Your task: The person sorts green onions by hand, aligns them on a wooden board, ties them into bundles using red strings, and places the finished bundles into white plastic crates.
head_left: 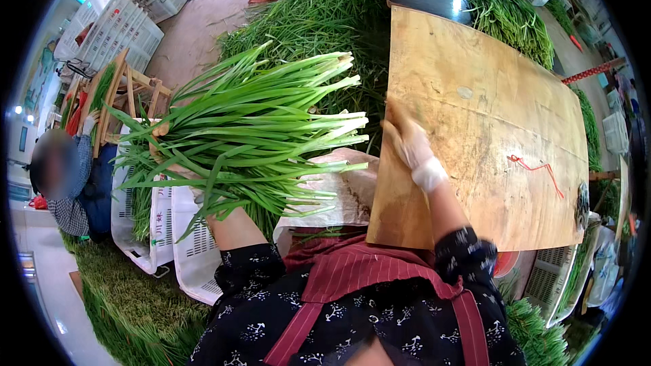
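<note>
A loose, thick bunch of green garlic chives [237, 122] spreads across the air left of centre. Its pale cut ends point right and its leaf tips droop to the left. My left hand [178, 168] is closed around the leafy part, and the leaves cover most of its fingers. At the left edge of the wooden board [481, 122], my right hand [407, 141] wears a thin translucent glove. Its fingers stretch forward along that edge with nothing visible in them. A red string [539, 171] lies on the board's right half.
A large heap of chives [305, 17] lies beyond my left hand. White plastic crates [193, 257] stand below it, and more crates [129, 34] are stacked far left. Another person [78, 190] sits at left beside a wooden stand [108, 98]. More chives [508, 20] lie at far right.
</note>
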The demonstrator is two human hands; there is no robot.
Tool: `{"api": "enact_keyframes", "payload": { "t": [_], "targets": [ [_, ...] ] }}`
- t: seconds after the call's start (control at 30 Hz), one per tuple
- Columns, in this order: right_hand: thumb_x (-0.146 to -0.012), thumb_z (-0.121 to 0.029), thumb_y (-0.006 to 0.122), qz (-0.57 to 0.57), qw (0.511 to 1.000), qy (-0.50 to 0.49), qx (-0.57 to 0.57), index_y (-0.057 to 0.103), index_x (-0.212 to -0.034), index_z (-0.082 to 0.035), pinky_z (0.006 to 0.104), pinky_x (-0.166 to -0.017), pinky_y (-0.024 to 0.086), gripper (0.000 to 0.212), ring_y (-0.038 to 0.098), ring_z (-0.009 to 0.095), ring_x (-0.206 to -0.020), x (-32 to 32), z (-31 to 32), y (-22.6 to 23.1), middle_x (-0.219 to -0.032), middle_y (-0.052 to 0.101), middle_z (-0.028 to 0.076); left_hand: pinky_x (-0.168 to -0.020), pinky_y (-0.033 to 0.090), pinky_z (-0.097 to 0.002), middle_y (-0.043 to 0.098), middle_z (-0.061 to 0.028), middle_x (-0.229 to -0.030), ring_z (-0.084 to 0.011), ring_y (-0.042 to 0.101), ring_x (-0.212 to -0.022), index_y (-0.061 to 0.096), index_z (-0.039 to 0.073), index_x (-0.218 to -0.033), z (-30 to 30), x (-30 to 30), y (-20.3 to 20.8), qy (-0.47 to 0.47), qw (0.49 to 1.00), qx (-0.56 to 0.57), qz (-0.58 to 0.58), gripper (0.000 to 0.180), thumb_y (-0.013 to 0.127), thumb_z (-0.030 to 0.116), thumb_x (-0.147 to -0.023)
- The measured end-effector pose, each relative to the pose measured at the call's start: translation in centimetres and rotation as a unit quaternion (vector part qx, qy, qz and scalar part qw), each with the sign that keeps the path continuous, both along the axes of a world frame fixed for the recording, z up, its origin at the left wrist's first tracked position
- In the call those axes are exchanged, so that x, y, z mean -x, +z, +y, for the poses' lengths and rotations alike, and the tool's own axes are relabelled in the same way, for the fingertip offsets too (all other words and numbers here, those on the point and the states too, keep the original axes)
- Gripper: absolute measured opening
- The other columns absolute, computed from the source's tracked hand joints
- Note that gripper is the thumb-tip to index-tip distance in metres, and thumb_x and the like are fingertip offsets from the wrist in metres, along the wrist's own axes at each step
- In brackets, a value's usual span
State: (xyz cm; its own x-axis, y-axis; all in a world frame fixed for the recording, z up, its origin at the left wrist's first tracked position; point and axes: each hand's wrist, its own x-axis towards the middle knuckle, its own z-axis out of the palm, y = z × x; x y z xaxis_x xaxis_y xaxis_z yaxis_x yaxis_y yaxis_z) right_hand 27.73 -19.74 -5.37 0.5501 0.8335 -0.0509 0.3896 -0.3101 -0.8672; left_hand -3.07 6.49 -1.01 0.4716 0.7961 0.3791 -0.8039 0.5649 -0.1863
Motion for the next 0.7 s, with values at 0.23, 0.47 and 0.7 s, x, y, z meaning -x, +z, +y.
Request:
{"api": "enact_keyframes", "payload": {
  "t": [0.23,0.47,0.7],
  "targets": [
    [-0.09,-0.022,0.048,0.252,0.923,0.0,-0.289,0.057,-0.108,0.002,0.0254,-0.09,0.041,0.031,0.057,0.015,-0.096,-0.5,3.2,6.7,-0.107,0.06,0.009,-0.099,0.028,-0.0324,0.051,-0.0004,-0.083,-0.0125,0.05,-0.081,0.052,0.01,-0.09,1.5,2.3,0.1,0.046,0.983,-0.124,0.131,0.011,0.054,0.017,-0.083],
    [-0.077,-0.008,0.065,0.096,0.941,0.012,-0.325,0.062,-0.105,-0.005,0.0209,-0.076,0.046,0.029,0.056,0.009,-0.08,0.6,3.3,10.5,-0.088,0.062,0.002,-0.099,0.032,-0.0375,0.051,0.0011,-0.083,-0.014,0.05,-0.085,0.052,0.011,-0.089,-0.9,-0.5,1.7,-0.048,0.988,-0.131,0.066,0.011,0.055,0.019,-0.082],
    [-0.075,-0.008,0.066,0.044,0.933,0.015,-0.357,0.067,-0.085,-0.001,0.0231,-0.068,0.044,0.012,0.055,0.012,-0.075,0.9,3.9,10.0,-0.078,0.06,0.005,-0.095,0.036,-0.0405,0.053,0.002,-0.084,-0.0153,0.05,-0.089,0.054,0.013,-0.087,-2.5,-1.4,3.2,0.013,0.986,-0.132,0.098,0.011,0.056,0.021,-0.081]
  ]
}}
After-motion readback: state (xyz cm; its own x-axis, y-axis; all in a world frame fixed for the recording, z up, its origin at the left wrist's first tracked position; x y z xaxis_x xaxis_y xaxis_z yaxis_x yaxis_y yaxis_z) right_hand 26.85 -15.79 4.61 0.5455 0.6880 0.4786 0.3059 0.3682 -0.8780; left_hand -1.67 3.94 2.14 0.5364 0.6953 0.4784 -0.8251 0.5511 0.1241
